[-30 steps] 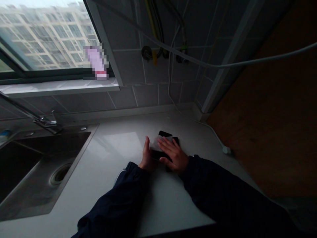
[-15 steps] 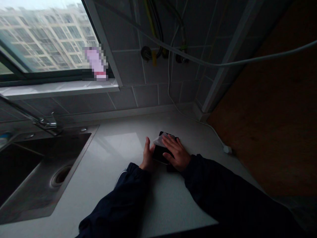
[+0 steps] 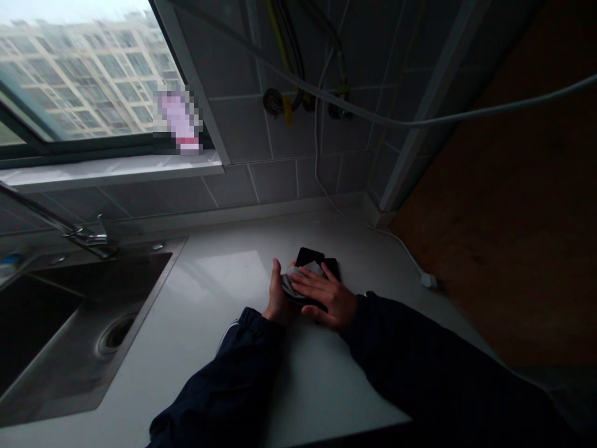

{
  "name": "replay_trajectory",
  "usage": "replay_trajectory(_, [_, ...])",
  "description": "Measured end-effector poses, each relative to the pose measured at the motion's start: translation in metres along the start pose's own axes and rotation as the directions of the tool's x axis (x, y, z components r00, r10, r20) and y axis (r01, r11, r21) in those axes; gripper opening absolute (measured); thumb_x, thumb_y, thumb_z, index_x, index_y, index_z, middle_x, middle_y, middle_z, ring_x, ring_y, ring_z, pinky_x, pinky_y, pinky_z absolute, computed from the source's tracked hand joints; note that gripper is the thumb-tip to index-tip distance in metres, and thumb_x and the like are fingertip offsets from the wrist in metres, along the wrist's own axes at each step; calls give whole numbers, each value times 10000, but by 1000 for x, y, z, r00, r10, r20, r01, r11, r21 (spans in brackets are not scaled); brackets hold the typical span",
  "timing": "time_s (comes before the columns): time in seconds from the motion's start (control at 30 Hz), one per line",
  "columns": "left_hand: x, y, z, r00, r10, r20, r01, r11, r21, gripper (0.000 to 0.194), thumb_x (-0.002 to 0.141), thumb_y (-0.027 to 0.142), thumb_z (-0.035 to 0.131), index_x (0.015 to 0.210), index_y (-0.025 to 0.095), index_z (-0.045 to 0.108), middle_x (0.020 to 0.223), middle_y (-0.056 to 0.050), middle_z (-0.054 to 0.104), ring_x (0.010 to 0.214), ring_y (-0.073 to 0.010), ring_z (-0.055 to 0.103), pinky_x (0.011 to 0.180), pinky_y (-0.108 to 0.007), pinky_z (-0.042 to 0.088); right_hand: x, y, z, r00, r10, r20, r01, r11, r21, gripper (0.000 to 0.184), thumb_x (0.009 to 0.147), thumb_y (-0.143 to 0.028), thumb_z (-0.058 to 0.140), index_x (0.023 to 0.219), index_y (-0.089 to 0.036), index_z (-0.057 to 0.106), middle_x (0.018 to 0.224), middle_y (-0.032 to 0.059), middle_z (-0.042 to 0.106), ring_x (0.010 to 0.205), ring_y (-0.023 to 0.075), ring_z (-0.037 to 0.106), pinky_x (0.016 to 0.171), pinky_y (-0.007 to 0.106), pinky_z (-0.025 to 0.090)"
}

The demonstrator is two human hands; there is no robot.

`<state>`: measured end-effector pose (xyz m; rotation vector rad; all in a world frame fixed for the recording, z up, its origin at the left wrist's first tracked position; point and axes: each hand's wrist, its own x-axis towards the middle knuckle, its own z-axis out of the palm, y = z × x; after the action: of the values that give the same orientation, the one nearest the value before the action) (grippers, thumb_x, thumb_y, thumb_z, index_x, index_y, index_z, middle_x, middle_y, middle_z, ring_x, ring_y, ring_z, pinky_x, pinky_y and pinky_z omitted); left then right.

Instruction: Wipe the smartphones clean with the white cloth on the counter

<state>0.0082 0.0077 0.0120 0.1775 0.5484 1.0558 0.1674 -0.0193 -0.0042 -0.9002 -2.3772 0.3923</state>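
A black phone (image 3: 311, 256) lies flat on the white countertop (image 3: 224, 292), with a second dark slab (image 3: 332, 266) just to its right. My right hand (image 3: 324, 295) presses a small pale wipe (image 3: 311, 270) flat against the phone's screen, fingers together and stretched out. My left hand (image 3: 278, 297) steadies the phone's left edge, thumb up along its side. Both arms are in dark sleeves.
A steel sink (image 3: 69, 330) with a faucet (image 3: 86, 236) is set in the counter at the left. A white cable (image 3: 401, 246) runs along the right to a plug. Grey tiled wall, pipes and a window ledge stand behind; a brown panel (image 3: 513, 205) is at the right.
My right hand has slid the wipe down and leftward over the phone, uncovering the phone's far end. My left hand has stayed at the phone's edge.
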Motion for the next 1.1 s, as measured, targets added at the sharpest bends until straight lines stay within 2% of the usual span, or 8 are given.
replay_trajectory(0.1, [-1,1,1,999,-26,-33,27,999,24,645,980,669,399,1018,117,731,1016,-163,767,1052,-316,725,1014,-437,510,2,6,3,994,95,-52,-96,995,-25,578,1058,-569,368,1534,-257,465,1574,113,483,1522,309,361,1217,713,124])
replay_trajectory(0.2, [-3,2,3,998,-58,-25,59,998,38,680,985,674,372,1194,118,703,1078,-164,763,1067,-328,721,1014,-459,508,3,12,1,977,200,-68,-201,980,-8,552,1073,-540,342,1524,-254,480,1584,113,466,1534,325,330,1192,753,137])
replay_trajectory(0.3, [-4,3,3,998,-63,-21,63,997,41,680,990,659,377,1306,125,656,1120,-163,757,1062,-331,723,1003,-461,513,3,11,-1,971,231,-64,-230,973,33,574,1069,-573,326,1528,-262,474,1592,115,452,1542,332,309,1186,764,124])
replay_trajectory(0.4, [-4,2,1,998,-51,-20,52,997,58,692,984,666,390,1310,111,646,1130,-171,754,1047,-324,729,995,-450,519,1,3,-1,984,169,-55,-166,984,65,638,1035,-652,355,1531,-268,472,1580,120,470,1538,341,314,1199,750,90])
replay_trajectory(0.57, [0,1,-5,995,-58,76,51,995,89,748,959,719,385,1352,127,618,1143,-172,749,1057,-318,728,1001,-449,519,-2,-2,0,994,-79,70,73,994,75,673,1024,-661,379,1527,-226,477,1590,110,460,1554,315,280,1238,681,6])
replay_trajectory(0.8, [1,3,-9,995,-92,29,90,993,76,732,976,682,391,1392,115,593,1156,-175,748,1093,-348,716,1008,-477,512,1,16,-3,985,144,-97,-150,988,-47,609,1069,-579,302,1525,-217,480,1579,129,469,1533,331,330,1210,729,106])
replay_trajectory(0.97, [1,1,-10,995,-85,45,83,996,45,735,908,724,507,1293,115,652,1116,-176,752,1097,-355,713,1026,-482,500,-1,12,-3,998,-64,-1,65,997,31,757,969,-702,466,1542,-207,454,1580,138,470,1539,331,316,1235,685,24])
replay_trajectory(1.1, [2,1,-9,998,-61,15,60,997,49,673,942,693,473,1219,115,677,1096,-167,756,1097,-350,713,1031,-487,496,-1,17,-1,996,26,-85,-25,1000,13,652,1014,-639,420,1523,-236,487,1557,128,507,1522,323,358,1230,690,26])
